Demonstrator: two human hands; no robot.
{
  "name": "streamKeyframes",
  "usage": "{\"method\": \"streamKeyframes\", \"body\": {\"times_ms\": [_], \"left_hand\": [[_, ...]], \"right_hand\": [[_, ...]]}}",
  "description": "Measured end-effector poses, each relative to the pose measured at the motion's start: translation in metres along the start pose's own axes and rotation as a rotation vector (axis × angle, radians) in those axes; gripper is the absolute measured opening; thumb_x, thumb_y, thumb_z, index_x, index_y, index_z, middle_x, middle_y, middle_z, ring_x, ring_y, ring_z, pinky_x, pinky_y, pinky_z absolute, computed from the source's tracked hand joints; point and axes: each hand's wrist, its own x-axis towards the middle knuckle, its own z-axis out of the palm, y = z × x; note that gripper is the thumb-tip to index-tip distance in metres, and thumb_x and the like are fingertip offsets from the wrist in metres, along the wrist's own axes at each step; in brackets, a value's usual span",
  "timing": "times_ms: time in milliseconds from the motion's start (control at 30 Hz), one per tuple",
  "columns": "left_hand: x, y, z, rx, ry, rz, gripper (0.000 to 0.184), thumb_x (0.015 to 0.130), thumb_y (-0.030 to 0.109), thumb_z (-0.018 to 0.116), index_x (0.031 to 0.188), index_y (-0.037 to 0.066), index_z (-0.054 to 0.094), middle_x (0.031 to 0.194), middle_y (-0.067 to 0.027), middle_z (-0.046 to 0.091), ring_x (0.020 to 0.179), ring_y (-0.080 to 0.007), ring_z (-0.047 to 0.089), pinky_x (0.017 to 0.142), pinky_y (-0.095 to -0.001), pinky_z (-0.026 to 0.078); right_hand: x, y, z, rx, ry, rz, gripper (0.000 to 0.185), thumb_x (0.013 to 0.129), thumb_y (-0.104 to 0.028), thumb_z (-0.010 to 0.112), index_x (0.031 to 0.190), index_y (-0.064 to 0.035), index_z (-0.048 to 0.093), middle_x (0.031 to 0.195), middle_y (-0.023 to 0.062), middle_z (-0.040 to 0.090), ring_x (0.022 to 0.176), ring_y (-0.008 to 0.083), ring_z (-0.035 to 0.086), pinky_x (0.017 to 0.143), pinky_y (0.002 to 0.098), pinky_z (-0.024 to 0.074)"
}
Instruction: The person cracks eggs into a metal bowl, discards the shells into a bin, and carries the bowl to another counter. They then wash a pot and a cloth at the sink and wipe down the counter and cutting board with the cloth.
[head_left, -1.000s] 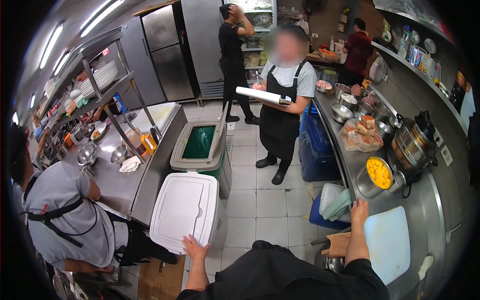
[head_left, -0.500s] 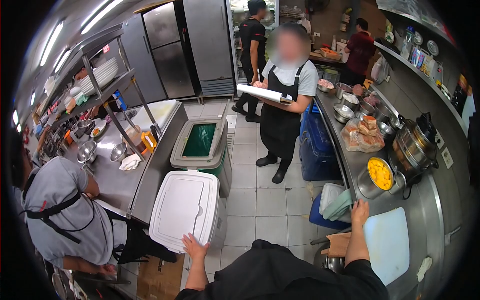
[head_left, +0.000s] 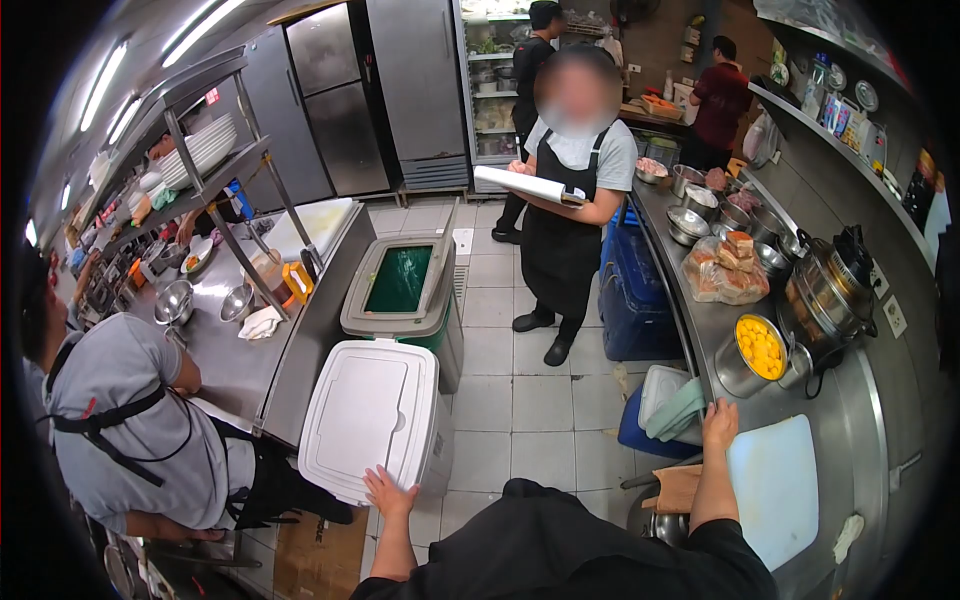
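My left hand lies with fingers spread on the near edge of a white lidded bin. At the counter's front edge rests my right hand, its fingers laid along the rim and holding nothing visible. Close to it stands a steel pot filled with yolk-like yellow pieces. A white cutting board lies just right of my right forearm. Below that hand, a green cloth hangs over a container beside the counter.
A person in a black apron faces me in the aisle, holding a clipboard. Another person in grey leans at the left counter. A green-lined bin stands beyond the white one. Bagged bread and metal bowls fill the right counter.
The person in black at the back has moved right, partly behind the person with the clipboard, uncovering more fridge shelves. The person in grey has shifted slightly. Both my hands stay in place.
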Motion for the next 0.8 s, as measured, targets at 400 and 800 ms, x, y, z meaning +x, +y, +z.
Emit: {"method": "streamKeyframes", "body": {"times_ms": [400,800], "left_hand": [[-0.003,0.001,0.0,-0.001,0.012,0.014,0.117,0.066,0.049,0.085,0.155,0.009,0.02,0.163,-0.0191,0.012,0.15,-0.0374,0.01,0.117,-0.0594,0.02],[0.014,-0.007,0.019,-0.03,0.158,0.044,0.074,0.083,0.023,0.073,0.146,0.008,0.038,0.155,-0.0228,0.029,0.143,-0.0424,0.027,0.11,-0.0556,0.034]], "right_hand": [[0.001,0.009,0.006,-0.011,-0.011,0.008,0.016,0.085,-0.022,0.069,0.092,-0.0096,0.061,0.09,0.0154,0.057,0.089,0.038,0.058,0.075,0.049,0.0473],[0.001,0.006,0.001,0.035,0.016,0.02,0.015,0.082,-0.02,0.072,0.086,-0.0096,0.061,0.084,0.0145,0.056,0.085,0.0371,0.059,0.071,0.0494,0.0488]]}}
